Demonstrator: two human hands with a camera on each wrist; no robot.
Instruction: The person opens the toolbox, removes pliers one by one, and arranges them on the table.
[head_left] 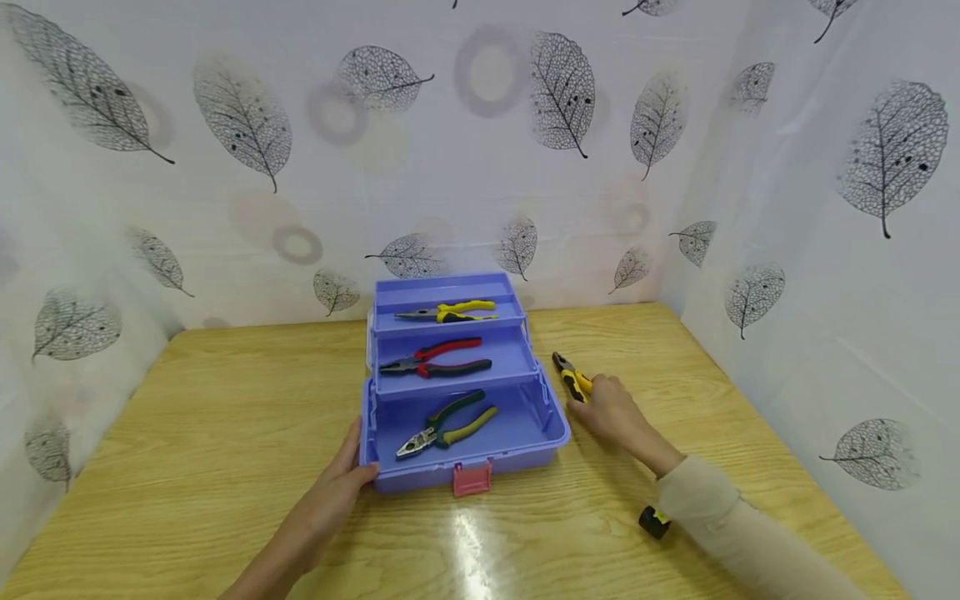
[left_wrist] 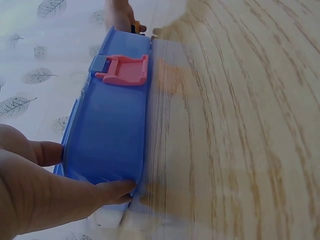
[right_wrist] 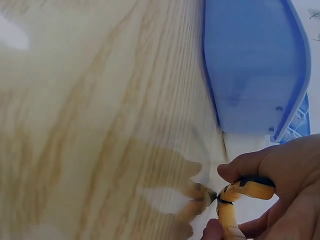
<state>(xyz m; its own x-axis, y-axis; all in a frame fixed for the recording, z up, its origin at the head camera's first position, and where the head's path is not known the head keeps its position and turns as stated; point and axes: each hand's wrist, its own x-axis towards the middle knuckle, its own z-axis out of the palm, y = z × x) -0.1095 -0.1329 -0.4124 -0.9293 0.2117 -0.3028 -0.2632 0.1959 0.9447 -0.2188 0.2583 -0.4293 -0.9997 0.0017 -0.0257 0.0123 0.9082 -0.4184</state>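
A blue-purple toolbox [head_left: 416,478] stands unfolded on the table, its tiers stepped up toward the back. My left hand [head_left: 335,493] grips its front left corner, with the thumb at the upper rim in the left wrist view. Right of the box, my right hand [head_left: 617,414] holds yellow-and-black pliers [head_left: 572,382] by the handles, their dark jaws pointing away from me. Inside the box lie green-handled pliers [head_left: 442,425] at the bottom, red-and-black pliers [head_left: 435,358] in the middle tray and yellow-and-black long-nose pliers [head_left: 450,312] in the top tray.
A small black-and-yellow object [head_left: 654,522], partly behind the right sleeve, lies on the wooden table [head_left: 225,417]. A pink latch [head_left: 472,477] hangs on the box front. A leaf-patterned white curtain [head_left: 450,183] encloses the table at the back and sides.
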